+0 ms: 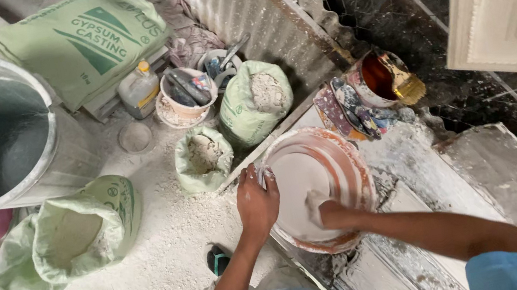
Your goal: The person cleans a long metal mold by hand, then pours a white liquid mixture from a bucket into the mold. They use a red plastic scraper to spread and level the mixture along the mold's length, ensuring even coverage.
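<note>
left hand (pixel 255 201) grips basin (pixel 344 152) rim (green sacks (pixel 80 38) behind); right hand (pixel 322 210) inside.

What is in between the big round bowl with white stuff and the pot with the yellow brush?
A crumpled patterned cloth lies between the bowl and the pot, draped at the pot's side and reaching the bowl's rim, in the head view.

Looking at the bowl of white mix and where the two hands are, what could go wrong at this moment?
1. The bowl seems to sit on a narrow ledge, steadied only by the left hand on its rim; it might tip.
2. The right hand is in the white mix; some could slop over the rim.
3. Open green sacks lie close below, so spilled mix could land in their powder.
</note>
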